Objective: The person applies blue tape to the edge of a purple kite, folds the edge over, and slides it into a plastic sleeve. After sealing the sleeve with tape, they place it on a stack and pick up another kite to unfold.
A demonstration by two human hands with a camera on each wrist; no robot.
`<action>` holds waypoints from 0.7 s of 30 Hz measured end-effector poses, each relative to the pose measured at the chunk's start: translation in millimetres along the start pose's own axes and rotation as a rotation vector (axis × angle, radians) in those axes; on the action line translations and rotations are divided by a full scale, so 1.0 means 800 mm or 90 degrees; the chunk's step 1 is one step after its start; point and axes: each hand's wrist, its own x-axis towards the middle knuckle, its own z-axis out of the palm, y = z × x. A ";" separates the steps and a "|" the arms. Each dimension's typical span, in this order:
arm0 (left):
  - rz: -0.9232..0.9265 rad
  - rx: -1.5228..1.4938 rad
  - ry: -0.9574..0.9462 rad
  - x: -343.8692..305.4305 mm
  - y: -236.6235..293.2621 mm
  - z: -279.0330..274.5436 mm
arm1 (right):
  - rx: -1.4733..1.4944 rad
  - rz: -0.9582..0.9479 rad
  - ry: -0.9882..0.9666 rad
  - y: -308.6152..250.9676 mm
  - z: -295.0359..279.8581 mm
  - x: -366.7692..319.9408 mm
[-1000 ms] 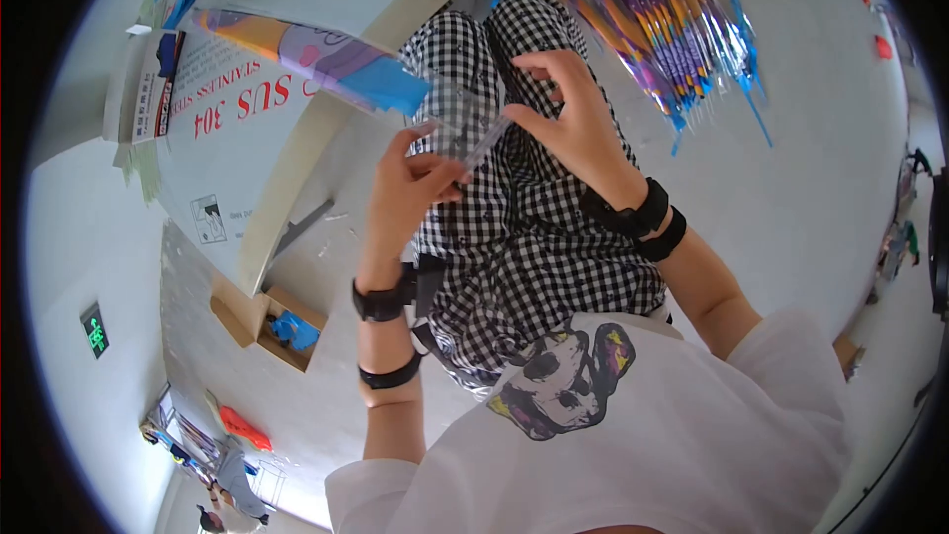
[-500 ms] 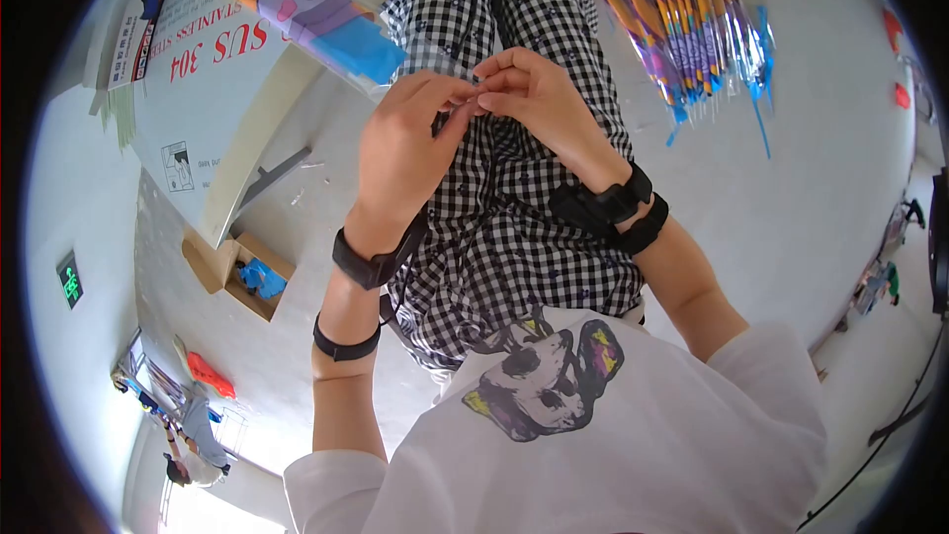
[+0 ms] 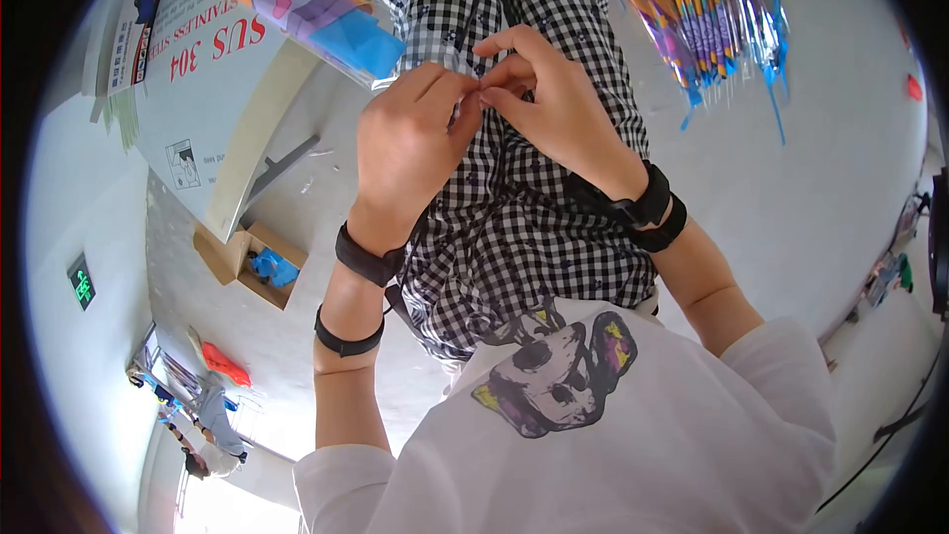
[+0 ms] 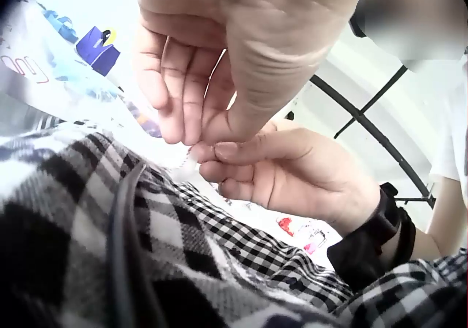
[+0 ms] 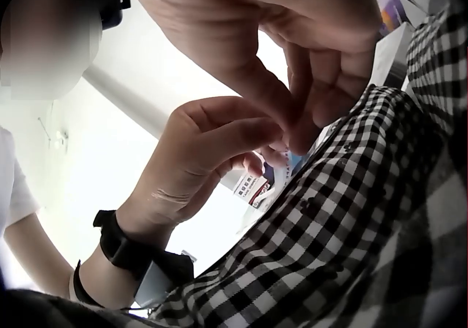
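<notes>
A clear plastic bag (image 3: 390, 25) holds a folded, cartoon-printed item (image 3: 316, 20) in orange, purple and blue. It slants from the board at the upper left toward my lap, its see-through end reaching my hands. My left hand (image 3: 407, 143) pinches that end between thumb and fingers, back of the hand upward. Fingertip to fingertip with it, my right hand (image 3: 563, 104) pinches the same end, its index finger raised and bent. In the left wrist view a thin clear edge of plastic (image 4: 179, 160) shows beside the meeting fingertips. The pinched bit itself is mostly hidden by the fingers.
Several similar bagged items (image 3: 692, 15) lie in a row at the upper right. A printed white board (image 3: 232, 99) stands at the left, with an open cardboard box (image 3: 252, 262) of blue pieces below it. Another person (image 3: 213, 435) is far off at the lower left.
My hands, apart at the bag's clear end a second ago, have come together at the fingertips. The left hand turned its back upward; in the last half second the right index finger lifted slightly.
</notes>
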 end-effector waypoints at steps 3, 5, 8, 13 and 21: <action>0.033 0.027 -0.005 0.000 -0.001 0.000 | -0.069 -0.127 0.046 0.006 0.009 0.000; 0.044 0.033 -0.009 0.002 -0.002 0.000 | -0.068 -0.137 0.053 0.007 0.011 -0.001; 0.037 0.030 -0.007 0.003 -0.007 0.003 | -0.062 -0.139 0.059 0.006 0.012 -0.001; -0.040 -0.137 0.016 0.003 -0.008 0.002 | 0.006 -0.091 0.054 0.004 0.008 0.001; 0.024 -0.049 0.044 -0.003 -0.005 0.001 | -0.064 -0.153 0.068 0.004 0.011 0.000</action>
